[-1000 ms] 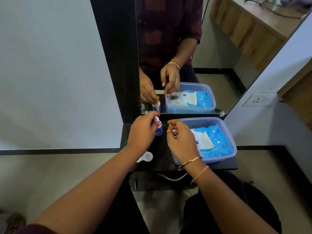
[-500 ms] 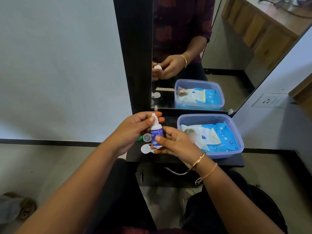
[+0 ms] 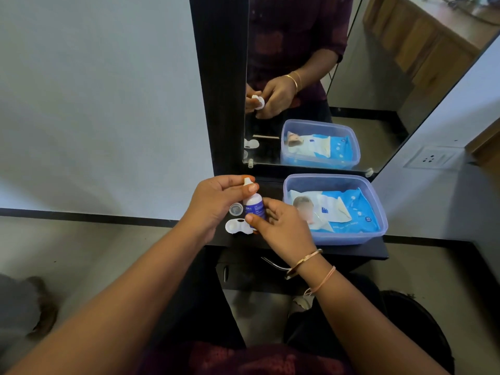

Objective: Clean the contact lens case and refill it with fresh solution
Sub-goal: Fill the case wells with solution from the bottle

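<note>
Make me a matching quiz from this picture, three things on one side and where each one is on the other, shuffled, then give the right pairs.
Things:
1 solution bottle
2 contact lens case
3 wipes pack

Places:
A inside the plastic tub
B lying on the black shelf
C held between the left hand and right hand

Pairs: 1-C, 2-B, 3-A

Clear plastic tub (image 3: 349, 238) holds a blue wipes pack (image 3: 357, 212); mirror (image 3: 378, 104) behind; wall socket (image 3: 433, 157) right.
</note>
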